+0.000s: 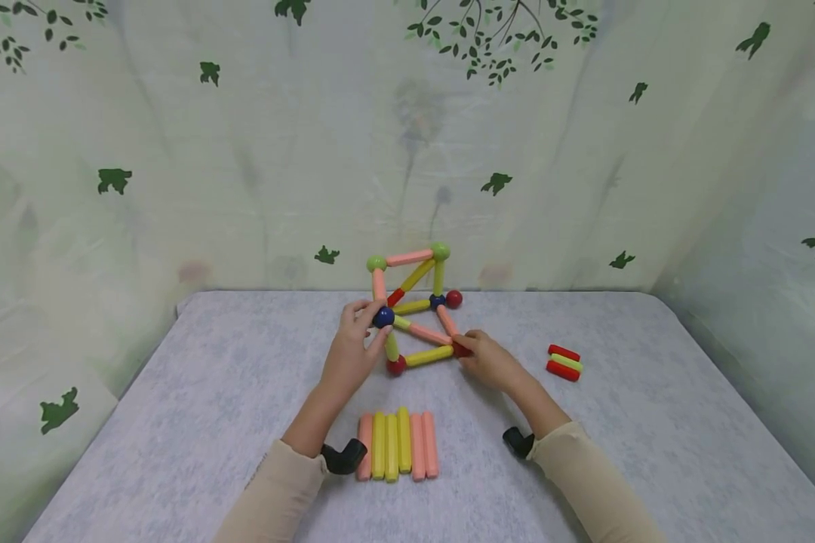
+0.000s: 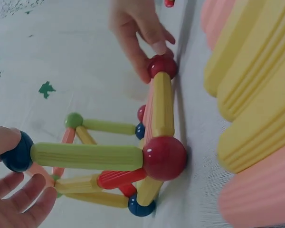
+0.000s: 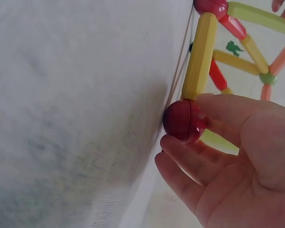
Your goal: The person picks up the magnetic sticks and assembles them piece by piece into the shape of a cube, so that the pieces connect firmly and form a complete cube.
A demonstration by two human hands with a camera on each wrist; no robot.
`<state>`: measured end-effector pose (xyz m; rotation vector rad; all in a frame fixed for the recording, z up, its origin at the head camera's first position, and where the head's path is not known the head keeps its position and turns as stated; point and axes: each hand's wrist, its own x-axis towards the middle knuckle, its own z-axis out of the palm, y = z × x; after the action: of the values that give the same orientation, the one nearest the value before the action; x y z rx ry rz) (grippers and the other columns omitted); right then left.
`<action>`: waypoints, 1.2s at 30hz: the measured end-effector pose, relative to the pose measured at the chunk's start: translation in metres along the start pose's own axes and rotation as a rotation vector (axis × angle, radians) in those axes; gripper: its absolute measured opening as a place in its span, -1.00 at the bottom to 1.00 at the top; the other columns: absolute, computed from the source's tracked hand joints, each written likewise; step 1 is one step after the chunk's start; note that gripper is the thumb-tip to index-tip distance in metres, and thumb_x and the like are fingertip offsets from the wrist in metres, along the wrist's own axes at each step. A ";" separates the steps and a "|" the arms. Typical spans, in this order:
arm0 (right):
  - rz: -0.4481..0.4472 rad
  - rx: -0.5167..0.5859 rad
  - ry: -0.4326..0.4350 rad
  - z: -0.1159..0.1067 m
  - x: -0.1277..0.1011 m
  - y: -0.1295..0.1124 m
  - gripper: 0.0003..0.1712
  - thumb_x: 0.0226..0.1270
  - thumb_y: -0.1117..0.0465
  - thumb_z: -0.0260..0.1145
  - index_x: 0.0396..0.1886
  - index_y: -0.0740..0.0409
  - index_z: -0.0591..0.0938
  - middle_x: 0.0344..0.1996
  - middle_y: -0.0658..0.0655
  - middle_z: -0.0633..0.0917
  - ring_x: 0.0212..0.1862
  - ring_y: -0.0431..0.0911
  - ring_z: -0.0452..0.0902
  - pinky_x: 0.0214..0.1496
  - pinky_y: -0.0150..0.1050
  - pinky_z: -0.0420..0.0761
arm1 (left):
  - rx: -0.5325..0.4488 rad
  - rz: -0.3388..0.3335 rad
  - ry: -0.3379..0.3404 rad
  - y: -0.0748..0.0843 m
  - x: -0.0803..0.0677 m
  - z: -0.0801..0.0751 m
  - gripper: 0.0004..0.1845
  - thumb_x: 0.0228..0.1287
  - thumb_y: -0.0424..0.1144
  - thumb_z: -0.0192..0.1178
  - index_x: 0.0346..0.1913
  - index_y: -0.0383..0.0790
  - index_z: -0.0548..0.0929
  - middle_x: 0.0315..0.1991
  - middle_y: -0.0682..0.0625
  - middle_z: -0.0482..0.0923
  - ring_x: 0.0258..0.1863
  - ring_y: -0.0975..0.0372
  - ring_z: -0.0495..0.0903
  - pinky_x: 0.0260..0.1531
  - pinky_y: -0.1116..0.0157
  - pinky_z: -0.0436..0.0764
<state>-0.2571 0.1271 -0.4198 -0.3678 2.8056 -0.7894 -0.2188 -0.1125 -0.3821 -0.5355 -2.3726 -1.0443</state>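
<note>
A frame of coloured sticks and balls stands on the table. My left hand (image 1: 348, 353) pinches a dark blue ball (image 1: 383, 317) at its near left upper corner. Below that ball a light green stick (image 2: 88, 156) runs down to a red ball (image 2: 165, 158). With thumb and fingers, my right hand (image 1: 494, 363) holds another red ball (image 3: 183, 121) at the near right corner, low by the table. A yellow stick (image 1: 429, 356) joins the two red balls. Two green balls, one of them the right green ball (image 1: 440, 251), top the back, linked by a pink stick (image 1: 410, 258).
In front of the frame lies a row of pink and yellow sticks (image 1: 392, 446), between my forearms. Short red and green sticks (image 1: 565, 362) lie to the right on the table (image 1: 244, 362). Behind hangs a leaf-patterned curtain (image 1: 278, 211). A red ball (image 1: 454, 299) sits beside the back blue ball.
</note>
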 end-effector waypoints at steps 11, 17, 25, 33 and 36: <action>-0.082 -0.007 -0.042 0.003 -0.014 -0.008 -0.43 0.21 0.21 0.26 0.24 0.07 0.38 0.05 0.23 0.40 -0.11 -0.04 0.41 -0.10 -0.17 0.49 | -0.133 -0.124 -0.029 -0.011 0.001 -0.007 -0.54 0.27 -0.32 0.07 0.25 -0.17 0.34 0.01 -0.18 0.36 -0.19 0.15 0.49 -0.21 0.24 0.54; -0.101 -0.016 -0.061 0.002 -0.021 -0.010 -0.38 0.21 0.16 0.26 0.28 0.05 0.33 0.09 0.21 0.37 -0.08 -0.06 0.40 -0.11 -0.19 0.50 | -0.141 -0.154 -0.053 -0.013 0.001 -0.011 -0.53 0.29 -0.29 0.06 0.26 -0.12 0.32 -0.01 -0.18 0.40 -0.17 0.12 0.51 -0.20 0.20 0.54; -0.147 0.056 -0.059 0.010 -0.051 -0.027 -0.48 0.19 0.14 0.28 0.13 0.13 0.38 -0.13 0.11 0.46 -0.20 -0.09 0.43 -0.20 -0.23 0.53 | -0.166 -0.152 -0.087 -0.017 0.001 -0.011 -0.52 0.31 -0.25 0.03 0.28 -0.09 0.29 0.10 -0.12 0.40 -0.13 0.15 0.50 -0.19 0.21 0.53; -0.162 -0.014 -0.322 0.034 -0.082 -0.053 -0.44 0.15 0.05 0.28 0.12 0.07 0.34 -0.65 -0.05 0.43 -0.62 -0.22 0.33 -0.62 -0.38 0.30 | -0.173 -0.161 -0.092 -0.017 0.000 -0.011 -0.52 0.32 -0.23 0.02 0.29 -0.07 0.28 0.15 -0.12 0.35 -0.10 0.12 0.50 -0.18 0.19 0.53; -0.157 -0.080 -0.303 0.040 -0.088 -0.058 -0.42 0.09 0.14 0.27 0.12 0.05 0.32 -0.70 -0.07 0.43 -0.68 -0.22 0.32 -0.66 -0.38 0.28 | -0.180 -0.173 -0.097 -0.018 0.000 -0.012 -0.52 0.32 -0.22 0.01 0.29 -0.07 0.27 0.15 -0.13 0.35 -0.08 0.10 0.49 -0.17 0.17 0.52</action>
<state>-0.1531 0.0853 -0.4109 -0.6673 2.5511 -0.5944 -0.2247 -0.1325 -0.3855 -0.4595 -2.4586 -1.3463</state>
